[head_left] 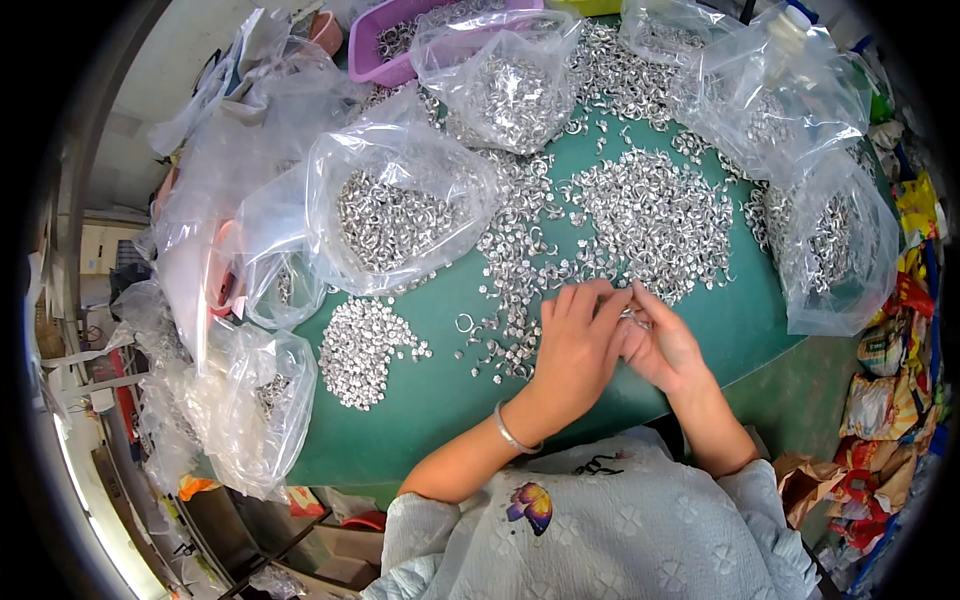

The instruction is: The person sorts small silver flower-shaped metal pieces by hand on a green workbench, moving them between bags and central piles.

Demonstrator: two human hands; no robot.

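My left hand (578,340) and my right hand (662,345) meet over the near edge of the large heap of small silver metal pieces (655,215). Several silver pieces (632,316) show between the thumb and curled fingers of my right hand. The left fingers bend over toward the right fingers, and their tips are partly hidden, so what they pinch cannot be made out. Close by the left hand lies a loose strip of silver pieces (510,300). One open ring shape (464,323) lies apart from it. Farther left is a pile of small rounded silver pieces (362,352).
Clear plastic bags of silver pieces stand at the centre left (395,220), back (515,95) and right (835,245) of the green table (420,440). A purple basket (370,45) is behind. Crumpled bags (240,410) fill the left edge; colourful packets (880,400) lie beyond the right side.
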